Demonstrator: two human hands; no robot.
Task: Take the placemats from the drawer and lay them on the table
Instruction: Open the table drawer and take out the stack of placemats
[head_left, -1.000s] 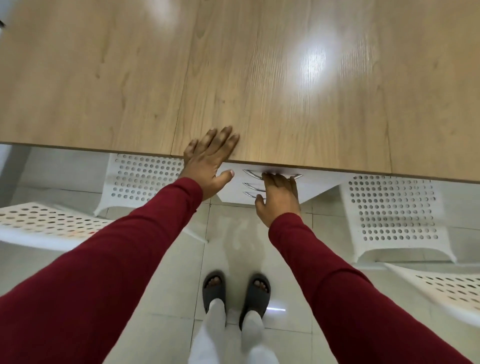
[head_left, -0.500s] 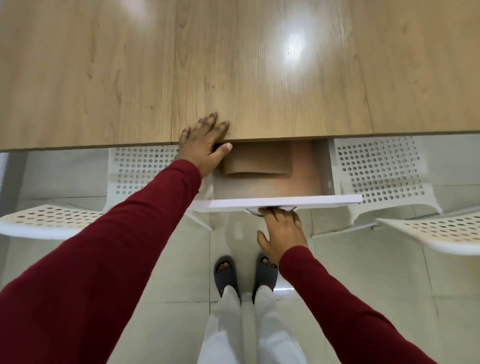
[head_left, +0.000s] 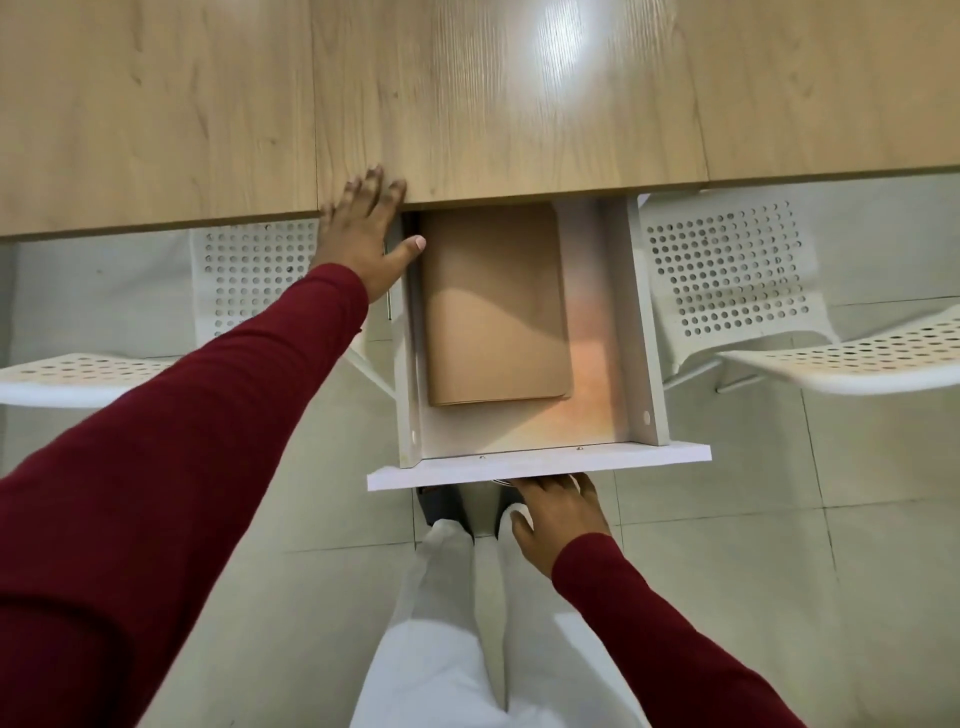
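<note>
The placemats (head_left: 493, 312) lie stacked in the open drawer (head_left: 636, 332), long axis near to far. The left hand (head_left: 363, 244), fingers spread flat on the surface (head_left: 519, 104) edge, sits just left of them, nearer than the right hand (head_left: 558, 512), whose fingers hook under the drawer front.

No legible txt, labels, nos. or signs anywhere in view.

My right hand's (head_left: 558, 512) fingertips were hidden under the drawer (head_left: 535, 465) front, so its grip was unclear. The bench (head_left: 467, 104) hid the placemats' (head_left: 493, 306) far end. The chairs (head_left: 727, 270) were cut off.
</note>
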